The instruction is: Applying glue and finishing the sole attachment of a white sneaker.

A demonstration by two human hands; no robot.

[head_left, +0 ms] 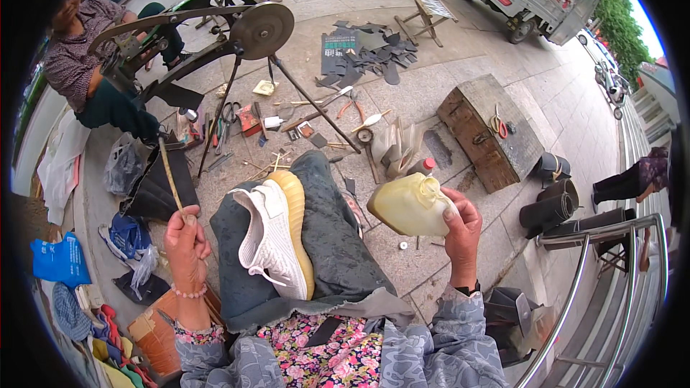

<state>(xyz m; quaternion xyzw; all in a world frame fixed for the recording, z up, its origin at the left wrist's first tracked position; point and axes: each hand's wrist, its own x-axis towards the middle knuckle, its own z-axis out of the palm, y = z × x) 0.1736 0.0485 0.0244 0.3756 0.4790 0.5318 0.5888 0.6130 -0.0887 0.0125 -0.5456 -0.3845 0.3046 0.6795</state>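
The left hand (187,246) pinches a thin wooden stick (170,177); well apart, the right hand (462,236) grips a tilted, translucent yellowish plastic bottle (408,205). Between them, nearer to the left, a white knitted shoe (267,236) with yellow sole (295,207) lies on the dark lap cloth (338,244), its long axis pointing mostly forward.

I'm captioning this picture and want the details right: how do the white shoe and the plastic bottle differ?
The shoe has an off-white upper and a yellowish sole; the bottle is pale yellow, darker toward its lower left. The shoe lies on its side on the dark cloth over the lap; the bottle is held up off it. Both show some yellow.
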